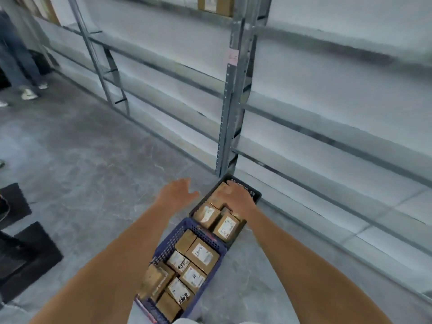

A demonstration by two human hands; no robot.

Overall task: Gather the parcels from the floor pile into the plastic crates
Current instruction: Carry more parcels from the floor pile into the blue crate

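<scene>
Two plastic crates sit end to end on the grey concrete floor (93, 160), close to the foot of a metal shelving rack (228, 108) whose upright post stands just behind the far one. The near blue crate (168, 244) is packed with brown cardboard parcels (202, 254), most bearing white labels with handwriting too blurred to read; its near end is cut off by the bottom edge of the view. The far black crate (253, 195) also holds parcels, two labelled ones lying at its near end. The right hand (236, 195) reaches into the black crate and rests palm down on a parcel there, fingers fairly straight; whether it grips the parcel cannot be told, since the hand covers it. The left hand (178, 191) hovers spread and relaxed above the floor, just left of the black crate, holding nothing. One box (216, 4) stands on an upper shelf, cropped by the top edge. At the far left, another person's legs and shoes (29, 94) show, and dark mats (30, 258) lie partly out of view.
</scene>
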